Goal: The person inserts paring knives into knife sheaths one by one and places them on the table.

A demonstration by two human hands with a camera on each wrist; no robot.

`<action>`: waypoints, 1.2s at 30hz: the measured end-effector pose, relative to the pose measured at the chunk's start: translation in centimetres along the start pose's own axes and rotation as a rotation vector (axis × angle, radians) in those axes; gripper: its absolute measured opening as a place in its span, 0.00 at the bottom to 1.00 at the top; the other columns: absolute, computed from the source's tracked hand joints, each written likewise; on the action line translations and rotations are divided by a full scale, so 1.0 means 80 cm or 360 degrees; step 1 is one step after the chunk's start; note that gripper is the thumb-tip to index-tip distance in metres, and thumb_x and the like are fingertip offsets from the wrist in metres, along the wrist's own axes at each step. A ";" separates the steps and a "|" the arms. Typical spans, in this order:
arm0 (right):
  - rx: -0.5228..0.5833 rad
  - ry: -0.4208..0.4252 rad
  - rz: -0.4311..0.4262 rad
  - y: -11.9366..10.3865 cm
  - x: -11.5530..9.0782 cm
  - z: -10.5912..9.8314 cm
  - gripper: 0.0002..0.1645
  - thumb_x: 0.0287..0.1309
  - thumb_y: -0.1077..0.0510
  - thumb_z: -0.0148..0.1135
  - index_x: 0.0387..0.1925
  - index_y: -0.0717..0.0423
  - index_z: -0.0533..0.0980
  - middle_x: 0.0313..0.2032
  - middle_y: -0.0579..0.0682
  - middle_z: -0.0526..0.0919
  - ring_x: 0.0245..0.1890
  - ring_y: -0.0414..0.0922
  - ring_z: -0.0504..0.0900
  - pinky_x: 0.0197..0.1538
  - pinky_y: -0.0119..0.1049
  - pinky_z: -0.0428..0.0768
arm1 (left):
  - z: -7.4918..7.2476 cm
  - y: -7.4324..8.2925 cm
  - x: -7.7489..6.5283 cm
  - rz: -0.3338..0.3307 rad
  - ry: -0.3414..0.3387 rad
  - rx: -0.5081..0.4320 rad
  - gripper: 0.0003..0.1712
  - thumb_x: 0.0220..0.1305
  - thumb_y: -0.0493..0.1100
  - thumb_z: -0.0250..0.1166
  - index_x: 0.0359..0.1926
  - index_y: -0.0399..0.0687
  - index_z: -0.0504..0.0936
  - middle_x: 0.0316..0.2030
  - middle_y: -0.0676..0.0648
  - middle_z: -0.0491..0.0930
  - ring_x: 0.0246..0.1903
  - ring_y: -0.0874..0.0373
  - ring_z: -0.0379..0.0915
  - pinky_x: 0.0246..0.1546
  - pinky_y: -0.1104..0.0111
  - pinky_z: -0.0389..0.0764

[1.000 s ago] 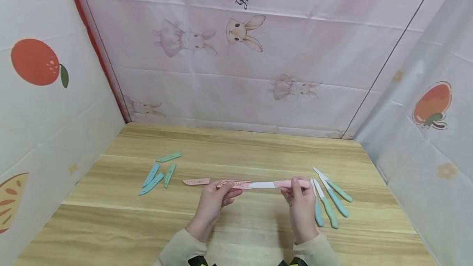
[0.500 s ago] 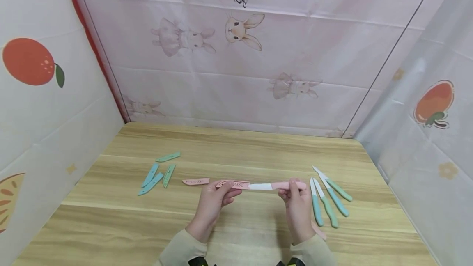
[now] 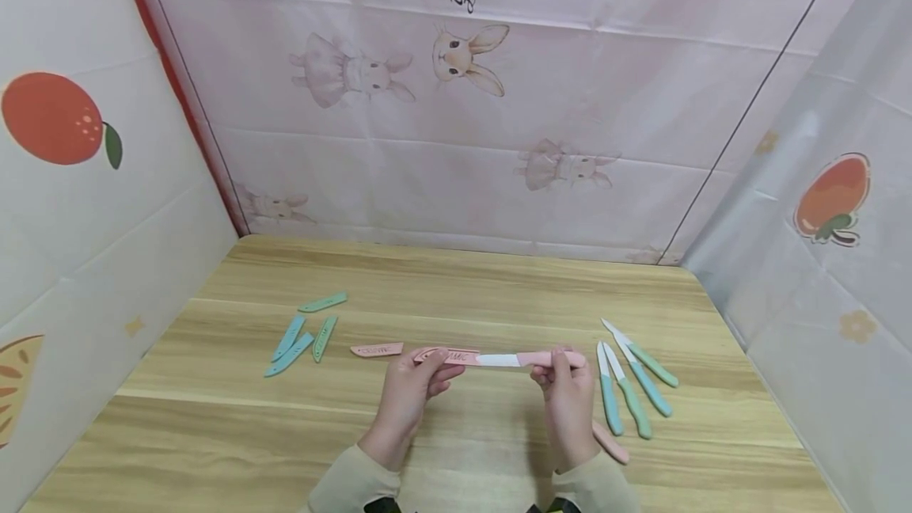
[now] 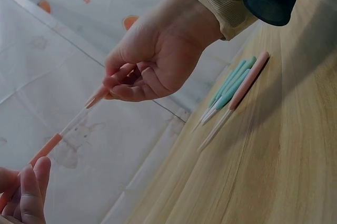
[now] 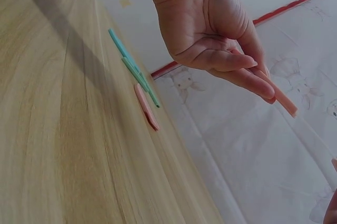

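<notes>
My left hand [image 3: 409, 390] pinches a pink knife sheath [image 3: 463, 357] with printed lettering. In my right hand [image 3: 568, 410] is the pink handle [image 3: 545, 359] of a small white-bladed knife, gripped between thumb and fingers. The tip end of its blade [image 3: 499, 360] is inside the sheath's mouth; the rest shows between sheath and handle. Both are raised above the table, in line with each other. The left wrist view shows my right hand [image 4: 158, 56] at the handle; the right wrist view shows my left hand [image 5: 210, 29] holding the sheath [image 5: 284, 99].
A second pink sheath [image 3: 378, 350] lies left of my left hand, with blue sheaths [image 3: 290, 356] and green sheaths [image 3: 325, 339] beyond. To the right lie blue-handled knives [image 3: 610, 406] and green-handled knives [image 3: 636, 410]. Another pink knife [image 3: 610, 443] lies beside my right wrist.
My right hand has moved left with the knife, and less of the blade shows outside the sheath. The pink knife beside my right wrist has come into view. My left hand stays nearly still.
</notes>
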State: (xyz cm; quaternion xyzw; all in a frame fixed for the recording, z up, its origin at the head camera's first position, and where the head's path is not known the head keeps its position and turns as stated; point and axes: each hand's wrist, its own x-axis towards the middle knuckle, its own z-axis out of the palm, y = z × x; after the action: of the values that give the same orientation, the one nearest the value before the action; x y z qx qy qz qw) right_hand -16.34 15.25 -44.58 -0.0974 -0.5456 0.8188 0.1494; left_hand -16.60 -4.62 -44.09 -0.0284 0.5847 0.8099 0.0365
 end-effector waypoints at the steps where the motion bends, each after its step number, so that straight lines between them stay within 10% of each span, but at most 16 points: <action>1: -0.0007 0.0005 0.0008 0.000 0.000 0.000 0.06 0.71 0.62 0.40 0.36 0.60 0.61 0.22 0.47 0.81 0.23 0.37 0.76 0.30 0.26 0.79 | 0.000 0.000 0.000 -0.0001 0.0001 -0.0001 0.16 0.65 0.37 0.58 0.47 0.24 0.73 0.32 0.38 0.83 0.31 0.59 0.82 0.26 0.78 0.80; 29: 0.0004 0.0049 0.0127 -0.002 -0.004 0.010 0.06 0.71 0.61 0.41 0.40 0.62 0.60 0.25 0.45 0.78 0.23 0.36 0.75 0.31 0.27 0.79 | 0.005 0.001 -0.001 -0.0020 0.0061 -0.0027 0.14 0.65 0.35 0.57 0.46 0.24 0.73 0.32 0.38 0.83 0.29 0.59 0.82 0.25 0.79 0.80; 36: 0.0019 -0.0054 -0.0065 0.046 0.018 -0.016 0.13 0.68 0.53 0.49 0.40 0.60 0.62 0.29 0.48 0.79 0.24 0.36 0.77 0.31 0.28 0.80 | 0.007 0.000 -0.002 -0.0039 0.0077 -0.0026 0.14 0.66 0.35 0.57 0.46 0.25 0.73 0.31 0.39 0.84 0.29 0.60 0.82 0.25 0.79 0.79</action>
State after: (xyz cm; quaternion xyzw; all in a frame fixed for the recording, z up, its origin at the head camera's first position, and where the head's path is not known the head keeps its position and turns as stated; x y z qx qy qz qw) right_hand -17.80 15.54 -48.50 -0.0713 -0.5450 0.8204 0.1574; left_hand -16.48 -4.12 -43.89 -0.0554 0.5785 0.8132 0.0321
